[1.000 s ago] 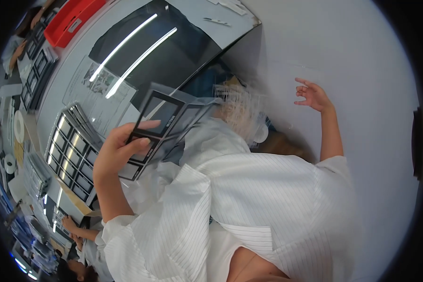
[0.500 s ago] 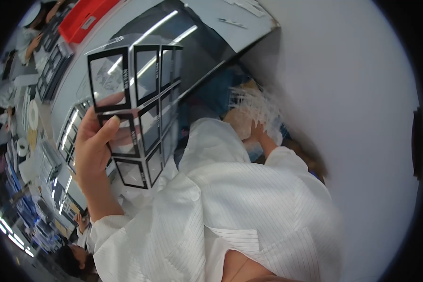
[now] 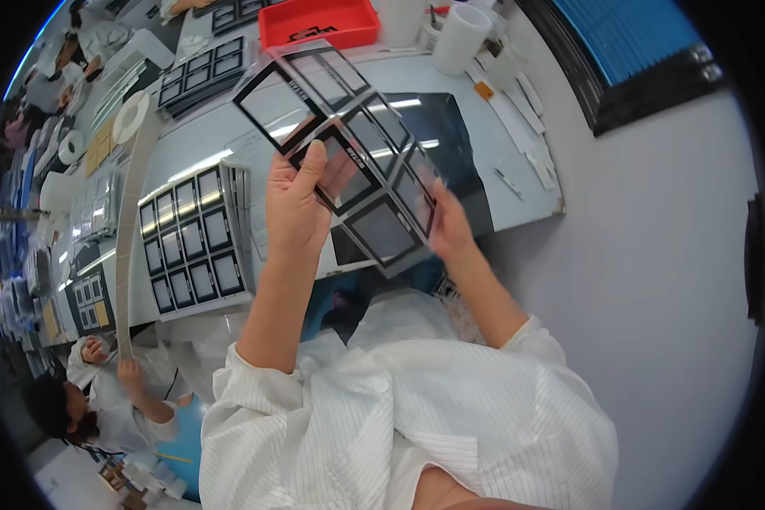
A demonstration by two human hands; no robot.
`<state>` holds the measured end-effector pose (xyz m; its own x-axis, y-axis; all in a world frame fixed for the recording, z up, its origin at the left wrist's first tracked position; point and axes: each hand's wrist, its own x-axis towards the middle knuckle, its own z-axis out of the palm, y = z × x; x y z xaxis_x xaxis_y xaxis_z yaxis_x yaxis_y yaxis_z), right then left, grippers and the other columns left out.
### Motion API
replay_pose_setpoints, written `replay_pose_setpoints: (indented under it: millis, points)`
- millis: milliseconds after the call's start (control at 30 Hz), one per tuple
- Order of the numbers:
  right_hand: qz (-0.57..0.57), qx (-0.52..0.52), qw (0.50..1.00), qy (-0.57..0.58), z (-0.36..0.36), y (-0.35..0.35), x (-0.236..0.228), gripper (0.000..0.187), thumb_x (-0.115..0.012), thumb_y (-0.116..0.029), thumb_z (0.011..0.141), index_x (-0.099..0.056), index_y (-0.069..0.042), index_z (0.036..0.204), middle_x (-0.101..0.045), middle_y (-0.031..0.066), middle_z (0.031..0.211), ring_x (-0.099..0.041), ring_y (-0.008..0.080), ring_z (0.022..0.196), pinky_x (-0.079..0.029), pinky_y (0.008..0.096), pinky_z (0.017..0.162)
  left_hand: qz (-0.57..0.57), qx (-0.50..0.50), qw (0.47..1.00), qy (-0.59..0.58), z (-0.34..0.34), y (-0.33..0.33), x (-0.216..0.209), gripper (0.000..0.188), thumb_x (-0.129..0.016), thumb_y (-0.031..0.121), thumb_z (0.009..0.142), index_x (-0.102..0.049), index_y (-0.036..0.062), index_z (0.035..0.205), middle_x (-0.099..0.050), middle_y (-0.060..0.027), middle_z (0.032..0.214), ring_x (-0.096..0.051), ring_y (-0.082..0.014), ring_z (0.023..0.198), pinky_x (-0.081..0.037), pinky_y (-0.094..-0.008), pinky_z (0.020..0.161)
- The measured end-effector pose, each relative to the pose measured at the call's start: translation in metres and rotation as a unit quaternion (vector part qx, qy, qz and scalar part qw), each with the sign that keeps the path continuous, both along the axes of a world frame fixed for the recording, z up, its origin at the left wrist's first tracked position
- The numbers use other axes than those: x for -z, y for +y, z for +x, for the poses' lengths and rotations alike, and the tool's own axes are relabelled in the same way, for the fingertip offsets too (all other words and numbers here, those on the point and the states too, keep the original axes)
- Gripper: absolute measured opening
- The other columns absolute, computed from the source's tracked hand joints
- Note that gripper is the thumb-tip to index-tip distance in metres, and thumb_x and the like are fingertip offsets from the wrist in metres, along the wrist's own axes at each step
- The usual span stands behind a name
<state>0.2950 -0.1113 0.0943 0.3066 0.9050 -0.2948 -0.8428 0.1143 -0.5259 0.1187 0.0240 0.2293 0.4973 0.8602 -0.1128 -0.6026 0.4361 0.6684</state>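
Note:
A clear plastic sheet printed with black-framed windows (image 3: 384,229) is held tilted above the table, bent along its length. At its left edge my left hand (image 3: 300,204) is closed on it, thumb on the front face and fingers showing through the clear plastic behind. My right hand (image 3: 452,223) grips the lower right edge, its fingers partly hidden by the sheet. Beneath the sheet lies a dark, glossy mat (image 3: 467,170) on the white table. Left of my left forearm sits a stack of similar black-framed sheets (image 3: 195,242).
Farther back are a red tray (image 3: 348,38) with black pieces, another stack of framed sheets (image 3: 202,76) and a white roll (image 3: 461,38). A thin tool (image 3: 508,183) lies near the table's right corner. At lower left, a co-worker (image 3: 102,408) handles a long pale strip (image 3: 132,229).
My right hand has come up from the pile of clear strips below the table edge and taken the sheet's right side. My left hand keeps its hold; the view has turned toward the table.

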Motion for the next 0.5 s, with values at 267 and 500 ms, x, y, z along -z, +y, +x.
replay_pose_setpoints:
  millis: [267, 500]
  points:
    - [-0.118, -0.089, 0.871, -0.469, 0.145, 0.206, 0.030, 0.067, -0.072, -0.015, 0.082, -0.033, -0.003, 0.136, -0.066, 0.0053, 0.082, -0.057, 0.0078, 0.061, -0.041, 0.0199, 0.048, -0.191, -0.132, 0.969, 0.087, 0.030, 0.092, 0.193, 0.018, -0.061, 0.011, 0.092, -0.056, 0.0005, 0.105, -0.065, -0.0105, 0.105, -0.066, -0.0218, 0.088, -0.058, -0.0336, 0.074]
    - [-0.192, -0.118, 0.799, -0.558, 0.215, 0.262, 0.088, 0.068, -0.076, -0.015, 0.075, -0.040, -0.003, 0.131, -0.064, 0.0050, 0.075, -0.055, 0.0097, 0.055, -0.038, 0.0230, 0.043, -0.276, -0.107, 0.946, 0.129, 0.093, 0.086, 0.223, 0.014, -0.059, 0.011, 0.092, -0.055, -0.0012, 0.098, -0.064, -0.0103, 0.091, -0.065, -0.0199, 0.078, -0.059, -0.0347, 0.071]
